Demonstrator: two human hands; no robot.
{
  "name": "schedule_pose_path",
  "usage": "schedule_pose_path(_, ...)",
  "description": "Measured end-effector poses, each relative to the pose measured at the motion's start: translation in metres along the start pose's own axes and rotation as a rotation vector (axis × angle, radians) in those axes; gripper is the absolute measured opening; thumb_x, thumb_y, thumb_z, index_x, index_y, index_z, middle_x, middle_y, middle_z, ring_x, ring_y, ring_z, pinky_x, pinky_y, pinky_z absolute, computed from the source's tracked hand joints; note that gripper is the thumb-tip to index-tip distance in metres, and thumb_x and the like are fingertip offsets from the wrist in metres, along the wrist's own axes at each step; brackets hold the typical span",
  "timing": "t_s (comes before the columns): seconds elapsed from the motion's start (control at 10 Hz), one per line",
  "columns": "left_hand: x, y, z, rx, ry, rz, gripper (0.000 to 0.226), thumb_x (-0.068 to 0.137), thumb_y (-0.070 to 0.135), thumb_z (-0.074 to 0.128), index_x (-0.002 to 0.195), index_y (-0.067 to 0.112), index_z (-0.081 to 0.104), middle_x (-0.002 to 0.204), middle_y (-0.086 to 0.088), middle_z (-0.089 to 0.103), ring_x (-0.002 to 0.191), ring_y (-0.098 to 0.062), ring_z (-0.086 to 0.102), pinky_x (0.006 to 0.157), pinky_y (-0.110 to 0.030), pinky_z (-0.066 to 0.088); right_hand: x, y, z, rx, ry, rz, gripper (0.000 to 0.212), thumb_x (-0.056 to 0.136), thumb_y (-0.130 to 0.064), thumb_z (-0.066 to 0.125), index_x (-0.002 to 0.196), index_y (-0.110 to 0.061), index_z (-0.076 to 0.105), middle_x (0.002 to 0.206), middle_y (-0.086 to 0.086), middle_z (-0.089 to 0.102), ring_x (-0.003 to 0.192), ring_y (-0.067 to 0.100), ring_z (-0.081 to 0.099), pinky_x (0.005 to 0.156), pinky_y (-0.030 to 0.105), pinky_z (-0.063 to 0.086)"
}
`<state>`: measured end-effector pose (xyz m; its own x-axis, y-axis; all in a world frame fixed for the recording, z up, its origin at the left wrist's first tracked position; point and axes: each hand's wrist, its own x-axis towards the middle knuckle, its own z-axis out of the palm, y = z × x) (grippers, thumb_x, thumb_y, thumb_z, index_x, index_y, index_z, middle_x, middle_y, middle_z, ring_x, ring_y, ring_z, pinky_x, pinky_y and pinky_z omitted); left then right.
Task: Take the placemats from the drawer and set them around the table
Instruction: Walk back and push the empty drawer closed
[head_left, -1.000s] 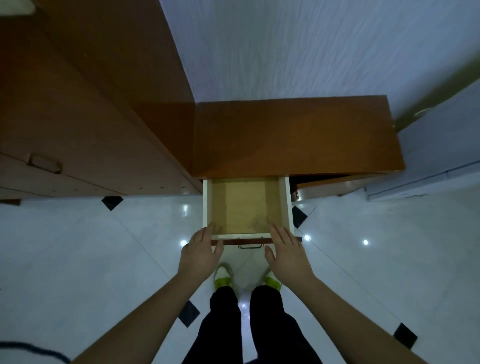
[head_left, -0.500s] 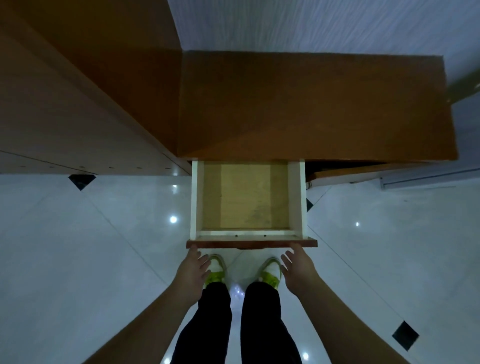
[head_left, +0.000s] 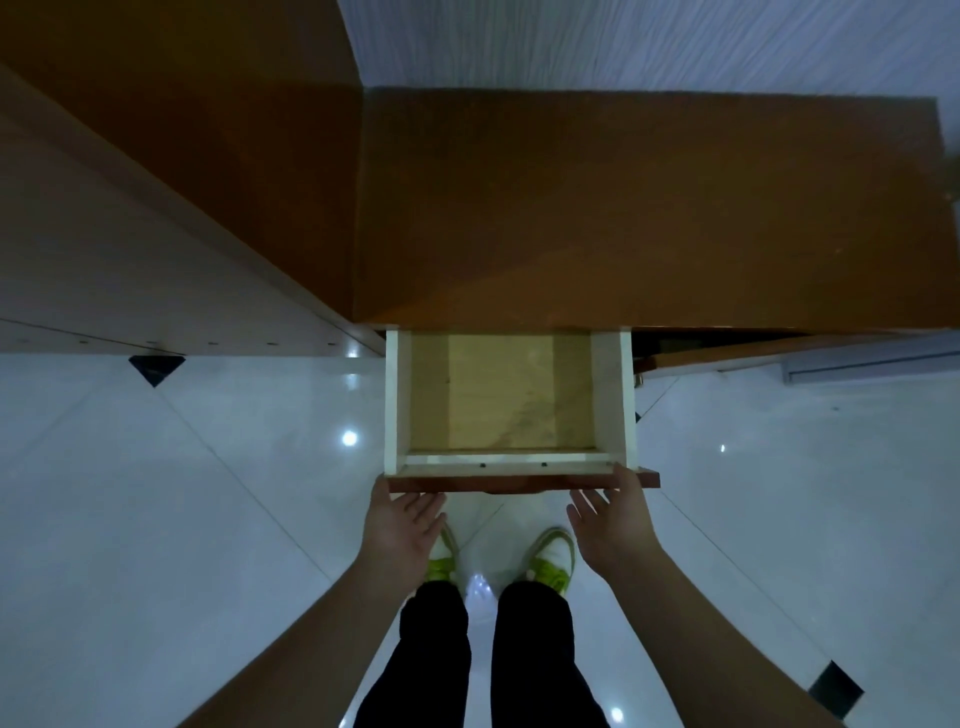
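An open drawer (head_left: 395, 405) with white side walls juts out from under a brown wooden cabinet top (head_left: 644, 208). Its pale wooden bottom shows bare; no placemat is visible in it. My left hand (head_left: 402, 527) is just below the drawer's dark red front panel (head_left: 519, 483) at its left end, fingers spread, palm facing inward. My right hand (head_left: 610, 519) is at the panel's right end, thumb touching the front edge, fingers apart. Neither hand holds anything.
A taller brown cabinet (head_left: 156, 182) stands to the left. White glossy floor tiles (head_left: 182, 519) with small black diamond insets surround me. My legs in black trousers and green-white shoes (head_left: 550, 564) are right below the drawer. A cabinet door (head_left: 779, 356) at right stands ajar.
The drawer has come further out and the camera has moved closer above it. Both hands slid off the drawer's front rim and now sit below and beside the front panel.
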<state>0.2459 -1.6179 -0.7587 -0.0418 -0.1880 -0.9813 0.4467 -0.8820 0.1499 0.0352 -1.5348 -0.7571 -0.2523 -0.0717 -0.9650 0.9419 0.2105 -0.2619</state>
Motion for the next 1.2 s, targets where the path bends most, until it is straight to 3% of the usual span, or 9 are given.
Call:
schedule_pose_path(0.2,0.016,0.023,0.028,-0.007,-0.046,0.072,0.071,0.102,0.051,0.035,0.149,-0.002,0.029,0.150,-0.019,0.041,0.136,-0.031,0.044,0.114,-0.043,0.032,0.008,-0.022,0.031,0.053,-0.083,-0.023,0.055,0.096,-0.035,0.053,0.146,-0.016,0.038,0.141,0.009,0.049,0.134,0.023,0.044,0.115,0.037,0.028)
schedule_pose_path(0.5,0.032,0.055,0.072,-0.054,-0.145,0.136,0.077,0.102,0.058,0.025,0.154,0.002,0.020,0.157,-0.017,0.032,0.143,-0.030,0.036,0.119,-0.045,0.024,0.025,-0.054,0.079,0.054,-0.195,-0.093,0.055,0.094,-0.042,0.053,0.143,-0.018,0.044,0.141,0.007,0.048,0.137,0.022,0.041,0.116,0.036,0.023)
schedule_pose_path(0.7,0.041,0.086,0.114,-0.050,-0.248,0.180,0.079,0.101,0.062,0.019,0.155,0.005,0.018,0.158,-0.014,0.032,0.145,-0.028,0.032,0.120,-0.045,0.021,0.034,-0.084,0.115,0.114,-0.276,-0.128,0.071,0.099,-0.050,0.040,0.155,-0.013,0.015,0.155,0.010,0.033,0.143,0.022,0.034,0.120,0.038,0.019)
schedule_pose_path(1.0,0.047,0.101,0.135,-0.132,-0.272,0.166,0.081,0.098,0.063,0.028,0.154,0.004,0.023,0.155,-0.015,0.037,0.144,-0.030,0.034,0.119,-0.044,0.024,0.038,-0.094,0.132,0.129,-0.328,-0.144,0.074,0.098,-0.058,0.033,0.156,-0.015,0.016,0.156,0.010,0.033,0.144,0.024,0.031,0.120,0.039,0.017)
schedule_pose_path(1.2,0.041,0.098,0.126,-0.007,-0.269,0.167,0.077,0.100,0.060,0.028,0.154,0.006,0.023,0.155,-0.016,0.038,0.144,-0.032,0.034,0.120,-0.045,0.023,0.041,-0.097,0.120,-0.047,-0.380,-0.106,0.075,0.099,-0.062,0.024,0.156,-0.014,0.014,0.158,0.008,0.029,0.146,0.022,0.026,0.120,0.042,0.017)
